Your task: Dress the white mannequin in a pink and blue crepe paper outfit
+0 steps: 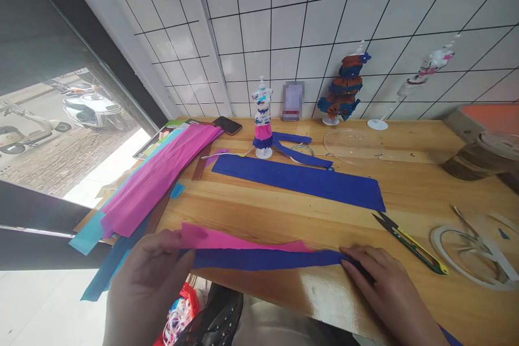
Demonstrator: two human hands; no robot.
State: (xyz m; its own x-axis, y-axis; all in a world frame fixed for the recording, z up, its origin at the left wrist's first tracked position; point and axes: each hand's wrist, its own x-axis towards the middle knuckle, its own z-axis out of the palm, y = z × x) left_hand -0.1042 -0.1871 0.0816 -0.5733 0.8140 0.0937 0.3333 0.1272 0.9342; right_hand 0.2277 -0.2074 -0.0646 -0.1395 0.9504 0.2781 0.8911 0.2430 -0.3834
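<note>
A pink crepe paper strip [243,239] lies along the table's near edge with a dark blue strip [267,259] laid against its lower side. My left hand [148,281] pinches the left ends of both strips, fingers closed. At the right end of the blue strip my right hand [385,286] presses down with its fingers flat and stretched out.
A larger blue sheet [300,179] lies mid-table, a pink and teal paper stack [158,178] at left. Thread snips [409,242] rest right of my right hand, tape rolls [470,254] beyond. Small dressed mannequins [263,113] [344,89], a phone [227,125] stand by the tiled wall.
</note>
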